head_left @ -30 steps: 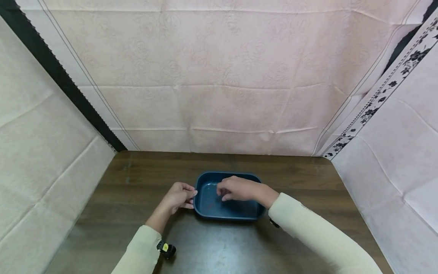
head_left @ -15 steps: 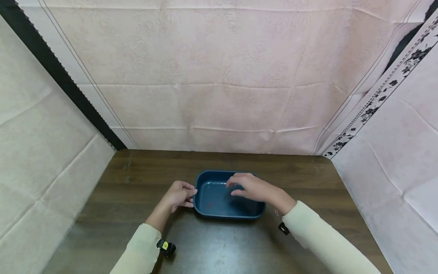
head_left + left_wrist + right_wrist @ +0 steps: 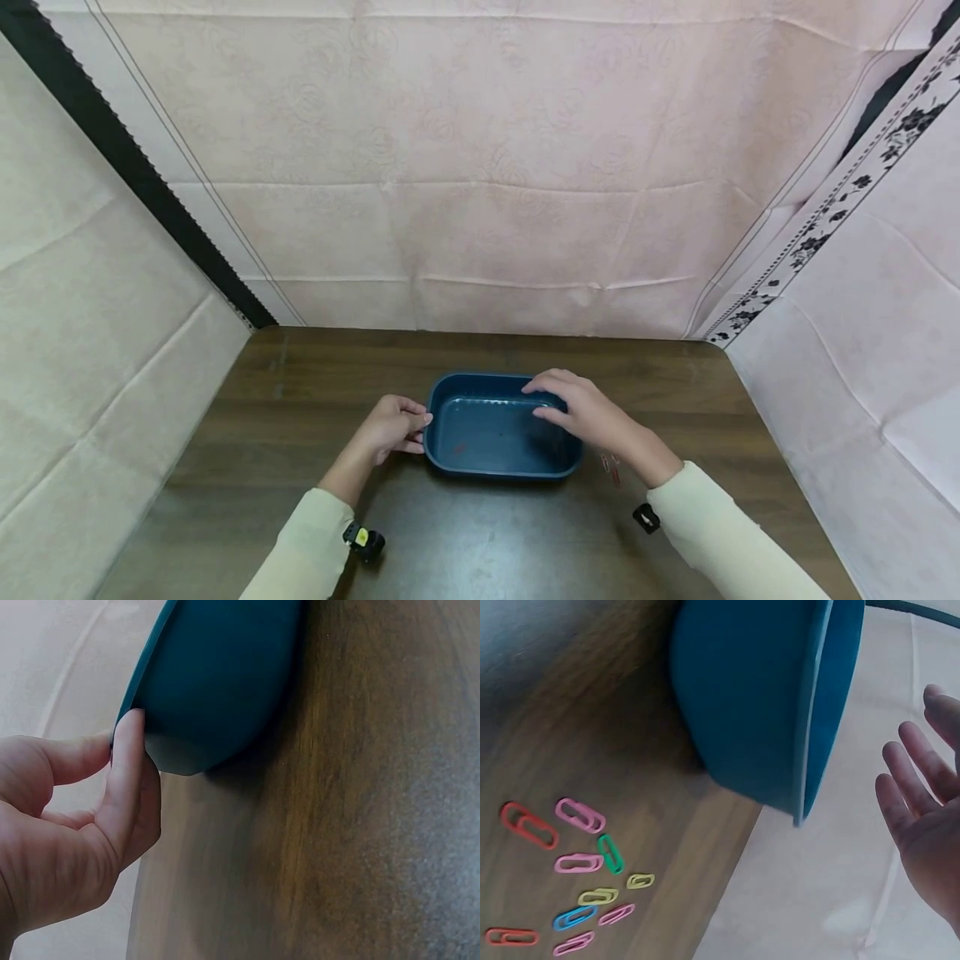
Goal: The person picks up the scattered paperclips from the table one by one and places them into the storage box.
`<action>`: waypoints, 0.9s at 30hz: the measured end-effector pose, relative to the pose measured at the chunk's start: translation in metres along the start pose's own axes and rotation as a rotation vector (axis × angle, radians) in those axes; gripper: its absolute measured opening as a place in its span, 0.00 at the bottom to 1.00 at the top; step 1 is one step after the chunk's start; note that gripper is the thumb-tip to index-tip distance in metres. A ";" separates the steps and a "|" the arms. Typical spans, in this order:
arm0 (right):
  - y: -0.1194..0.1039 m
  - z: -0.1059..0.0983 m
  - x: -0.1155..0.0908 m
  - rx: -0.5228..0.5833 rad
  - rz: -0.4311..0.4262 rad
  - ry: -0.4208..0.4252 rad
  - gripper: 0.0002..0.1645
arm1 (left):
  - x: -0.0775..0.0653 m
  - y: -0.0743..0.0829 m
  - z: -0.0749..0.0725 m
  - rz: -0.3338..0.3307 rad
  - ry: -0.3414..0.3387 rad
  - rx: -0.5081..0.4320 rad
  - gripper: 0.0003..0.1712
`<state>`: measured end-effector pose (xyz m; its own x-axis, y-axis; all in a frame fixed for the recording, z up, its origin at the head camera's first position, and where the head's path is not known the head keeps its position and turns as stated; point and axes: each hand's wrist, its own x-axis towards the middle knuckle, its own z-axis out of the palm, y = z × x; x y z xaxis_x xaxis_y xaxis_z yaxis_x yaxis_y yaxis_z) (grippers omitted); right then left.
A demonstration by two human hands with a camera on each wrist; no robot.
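A blue rectangular plastic tray stands on the wooden table. My left hand pinches its left rim between thumb and fingers, as the left wrist view also shows. Over the tray's right end hangs my right hand, fingers spread and nothing between them. Inside the tray lies a small, faint reddish thing, too blurred to name. Right of the tray, partly hidden by my right arm, are paper clips; the right wrist view shows several, among them a red paper clip, a green paper clip and a blue paper clip.
The wooden table reaches back to a pale patterned cloth. More cloth hangs at the left and right. Black wrist cameras sit on both sleeves, the left camera and the right camera.
My right hand has risen from inside the tray and moved right to its right end, its fingers spreading. Paper clips beside the tray have come into sight. My left hand stays at the rim.
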<state>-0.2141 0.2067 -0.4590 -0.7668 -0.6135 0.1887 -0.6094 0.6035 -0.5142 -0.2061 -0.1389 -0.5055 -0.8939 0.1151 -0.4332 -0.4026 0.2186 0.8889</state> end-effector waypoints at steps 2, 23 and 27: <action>0.002 -0.002 -0.004 0.007 0.005 0.023 0.21 | 0.000 0.001 0.001 -0.003 0.001 -0.004 0.13; 0.035 -0.010 -0.045 0.046 0.138 0.189 0.31 | 0.001 -0.001 0.000 0.017 0.001 -0.001 0.13; 0.046 -0.011 -0.055 0.007 0.158 0.226 0.30 | 0.002 -0.001 0.000 0.008 0.000 -0.005 0.14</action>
<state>-0.2024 0.2734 -0.4839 -0.8782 -0.3823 0.2874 -0.4779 0.6785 -0.5579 -0.2076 -0.1394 -0.5070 -0.8972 0.1174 -0.4257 -0.3959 0.2129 0.8932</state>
